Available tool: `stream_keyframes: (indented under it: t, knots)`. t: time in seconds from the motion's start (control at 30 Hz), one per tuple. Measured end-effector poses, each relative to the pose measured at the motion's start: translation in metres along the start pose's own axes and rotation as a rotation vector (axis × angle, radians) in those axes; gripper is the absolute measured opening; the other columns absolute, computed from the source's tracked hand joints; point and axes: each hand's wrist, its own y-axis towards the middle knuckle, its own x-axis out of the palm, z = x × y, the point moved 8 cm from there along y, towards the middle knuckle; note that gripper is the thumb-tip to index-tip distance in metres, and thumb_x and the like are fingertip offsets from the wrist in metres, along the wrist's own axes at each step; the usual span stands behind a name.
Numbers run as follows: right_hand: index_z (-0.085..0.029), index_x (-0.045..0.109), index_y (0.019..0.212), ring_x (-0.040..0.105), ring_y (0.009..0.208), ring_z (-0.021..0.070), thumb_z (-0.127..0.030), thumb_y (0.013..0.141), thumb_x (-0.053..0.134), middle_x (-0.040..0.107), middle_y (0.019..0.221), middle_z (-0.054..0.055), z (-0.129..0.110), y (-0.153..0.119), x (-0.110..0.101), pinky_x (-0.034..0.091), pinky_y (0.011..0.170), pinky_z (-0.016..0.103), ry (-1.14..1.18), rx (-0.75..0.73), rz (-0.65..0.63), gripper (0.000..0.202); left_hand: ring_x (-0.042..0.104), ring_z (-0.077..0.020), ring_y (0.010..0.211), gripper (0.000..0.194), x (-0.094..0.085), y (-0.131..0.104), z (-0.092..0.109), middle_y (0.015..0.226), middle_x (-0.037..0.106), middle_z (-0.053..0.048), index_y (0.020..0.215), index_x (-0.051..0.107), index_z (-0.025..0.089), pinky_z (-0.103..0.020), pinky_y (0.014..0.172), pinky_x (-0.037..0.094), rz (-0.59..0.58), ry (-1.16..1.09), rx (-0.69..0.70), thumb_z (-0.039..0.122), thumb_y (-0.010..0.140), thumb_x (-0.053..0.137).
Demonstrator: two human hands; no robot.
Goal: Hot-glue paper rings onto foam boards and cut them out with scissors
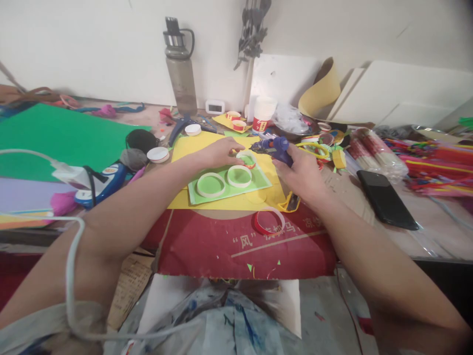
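Note:
A blue hot glue gun (277,149) is gripped in my right hand (301,170), its nozzle pointing left. My left hand (220,153) hovers over the green sheet, fingers curved and apart, the thumb beside a small paper ring (246,159) with a red side. Whether the thumb touches that ring I cannot tell. Two larger white paper rings (211,185) (239,176) stand on the green sheet (195,197). Beneath it lies yellow paper (177,199). Another ring, red outside (264,228), rests on the dark red cardboard (207,246) near me.
Behind are a water bottle (182,74), paper cups (263,116) and a small white clock (215,107). A black phone (386,199) and pipe cleaners (443,170) lie right. Left are green paper (70,135), a blue-and-white device (103,185) and a white cable (72,266) crossing my left arm.

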Motion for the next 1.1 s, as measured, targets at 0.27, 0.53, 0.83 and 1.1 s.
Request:
stream_keyframes:
  t: [0.27, 0.53, 0.83, 1.1]
  knots:
    - [-0.020, 0.073, 0.115, 0.071, 0.093, 0.0353, -0.036, 0.090, 0.062, 0.079, 0.102, 0.016, -0.001, 0.001, -0.003, 0.053, 0.080, 0.044, -0.062, 0.008, 0.001, 0.031, 0.061, -0.0314, 0.132, 0.071, 0.006, -0.003, 0.006, 0.140, 0.069, -0.017, 0.149, 0.068, 0.019, -0.043, 0.118, 0.043, -0.033, -0.013, 0.091, 0.062, 0.094, 0.059]
    - [-0.024, 0.070, 0.103, 0.067, 0.082, 0.0310, -0.036, 0.090, 0.064, 0.077, 0.092, 0.011, -0.004, 0.001, -0.007, 0.049, 0.073, 0.040, -0.079, 0.000, -0.005, 0.019, 0.053, -0.0334, 0.144, 0.079, 0.011, 0.001, 0.001, 0.153, 0.062, -0.016, 0.158, 0.059, 0.022, -0.048, 0.125, 0.038, -0.042, -0.018, 0.104, 0.067, 0.094, 0.058]
    - [-0.023, 0.073, 0.108, 0.068, 0.085, 0.0327, -0.035, 0.090, 0.065, 0.078, 0.095, 0.012, -0.002, 0.002, -0.019, 0.049, 0.074, 0.041, -0.095, 0.001, 0.014, 0.024, 0.048, -0.0360, 0.149, 0.087, 0.010, -0.001, 0.002, 0.162, 0.056, -0.013, 0.159, 0.057, 0.028, -0.050, 0.127, 0.035, -0.090, -0.053, 0.000, 0.074, 0.086, 0.066]
    - [-0.025, 0.070, 0.098, 0.067, 0.085, 0.0329, -0.036, 0.090, 0.065, 0.075, 0.088, 0.011, 0.004, 0.002, -0.022, 0.047, 0.073, 0.041, -0.159, 0.017, 0.073, 0.015, 0.053, -0.0320, 0.145, 0.069, 0.003, 0.006, 0.024, 0.156, 0.065, -0.005, 0.145, 0.069, 0.033, -0.045, 0.125, 0.036, -0.142, -0.029, 0.037, 0.068, 0.086, 0.070]
